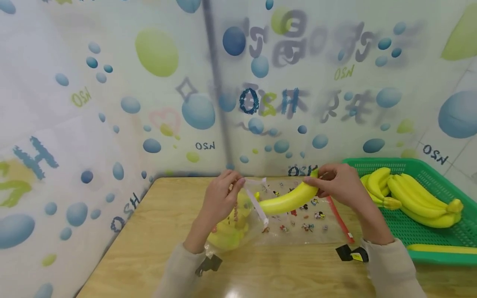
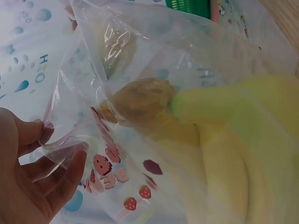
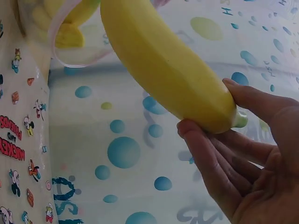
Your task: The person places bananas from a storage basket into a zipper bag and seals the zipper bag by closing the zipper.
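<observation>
My left hand (image 1: 221, 196) pinches the mouth edge of a clear plastic bag (image 1: 256, 203) printed with strawberries and other small pictures. Bananas (image 1: 227, 235) lie inside, showing through the film; the left wrist view has their brown stem end (image 2: 140, 100) close up. With thumb and fingers, my right hand (image 1: 344, 186) holds a single yellow banana (image 1: 290, 199) by its green-tipped end. This banana slants down to the left, its far end at the bag's mouth. In the right wrist view the bag's pale rim (image 3: 77, 65) stands spread beside it.
Beneath the held banana, a flat clear bag (image 1: 309, 231) with cartoon figures and a red zip strip (image 1: 340, 219) lies on the wooden table (image 1: 141, 231). A green basket (image 1: 421, 165) at right holds banana bunches (image 1: 421, 196). A bubble-printed sheet (image 1: 179, 136) stands behind.
</observation>
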Motion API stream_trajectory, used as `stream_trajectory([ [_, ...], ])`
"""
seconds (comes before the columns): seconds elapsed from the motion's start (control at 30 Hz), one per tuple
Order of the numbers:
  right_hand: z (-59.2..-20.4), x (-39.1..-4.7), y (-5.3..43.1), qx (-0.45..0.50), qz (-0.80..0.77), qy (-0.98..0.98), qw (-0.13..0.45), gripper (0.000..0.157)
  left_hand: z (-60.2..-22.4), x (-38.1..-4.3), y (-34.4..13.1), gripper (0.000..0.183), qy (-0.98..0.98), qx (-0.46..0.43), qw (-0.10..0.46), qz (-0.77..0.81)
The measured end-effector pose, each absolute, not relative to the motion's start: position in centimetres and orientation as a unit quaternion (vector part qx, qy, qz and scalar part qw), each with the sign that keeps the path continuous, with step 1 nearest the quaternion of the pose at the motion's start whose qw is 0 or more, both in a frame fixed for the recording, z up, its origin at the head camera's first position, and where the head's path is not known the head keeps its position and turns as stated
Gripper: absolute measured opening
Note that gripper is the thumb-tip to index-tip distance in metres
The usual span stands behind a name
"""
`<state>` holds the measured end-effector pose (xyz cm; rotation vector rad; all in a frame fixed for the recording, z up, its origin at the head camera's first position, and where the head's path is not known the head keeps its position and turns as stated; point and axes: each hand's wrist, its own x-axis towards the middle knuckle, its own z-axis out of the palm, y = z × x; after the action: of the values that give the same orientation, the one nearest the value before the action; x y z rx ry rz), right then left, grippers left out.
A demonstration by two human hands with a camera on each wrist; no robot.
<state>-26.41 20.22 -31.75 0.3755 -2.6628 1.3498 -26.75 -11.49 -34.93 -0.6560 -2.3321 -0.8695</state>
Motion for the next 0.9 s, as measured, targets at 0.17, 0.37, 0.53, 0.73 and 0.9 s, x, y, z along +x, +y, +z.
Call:
stream_trajectory([
  [0.17, -32.3, -27.0, 18.9, 0.138, 0.441, -0.887, 0.011, 0.046, -34.9, -26.8, -11.4, 0.022, -0.867, -0.244, 0.289, -0.323],
  [0.37, -33.0, -27.2, 18.2, 0.139, 0.432, -0.891, -0.013, 0.046, -35.0, -26.7, -11.3, 0.022, -0.866, -0.246, 0.295, -0.321],
  [0.53, -34.1, -27.7, 17.6, 0.151, 0.461, -0.874, -0.03, 0.044, -35.1, -26.7, -11.2, 0.024, -0.864, -0.254, 0.302, -0.313],
  [0.73, -35.5, -28.2, 16.0, 0.149, 0.504, -0.849, -0.049, 0.04, -35.2, -26.7, -11.1, 0.023, -0.859, -0.262, 0.307, -0.314],
  [0.9, -36.2, -28.0, 14.4, 0.159, 0.522, -0.837, -0.048, 0.041, -35.3, -26.8, -10.9, 0.021, -0.855, -0.272, 0.315, -0.309],
])
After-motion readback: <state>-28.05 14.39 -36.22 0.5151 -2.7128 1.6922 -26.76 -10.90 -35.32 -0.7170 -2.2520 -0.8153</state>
